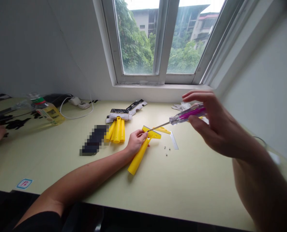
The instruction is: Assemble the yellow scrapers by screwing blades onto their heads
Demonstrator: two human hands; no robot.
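Pale wall w/ a window [166, 42] at the back, daylight coming in; under it a pale yellow-green table [201, 183]. Scraper [138, 158] is mid-table, its handle slanting twd the person; can't tell if the handle end touches the tabletop. L hand [135, 141]: thumb & fingers closed round 1 end of the scraper's head. R hand [222, 132]: thumb & fingers closed on the clear/purple handle of a screwdriver [182, 117], shaft slanting down-left, tip at the head nr the L thumb.

Handling (my guess): light, stiff plastic, not fragile; smooth handle could slip a bit if fingers are damp. Best hold = the round handle, or the solid body of the head, fingers off the long edge, as it may be sharp. Screwdriver prob. rigid & easy to roll in the fingertips.

Looks: bright yellow, T-shaped, long round handle, wide flat head w/ a thin dark strip along the far edge. Nr it: a separate yellow bar [164, 130], a loose silvery blade [174, 140] & 3 tiny metal bits [169, 149], prob. screws.
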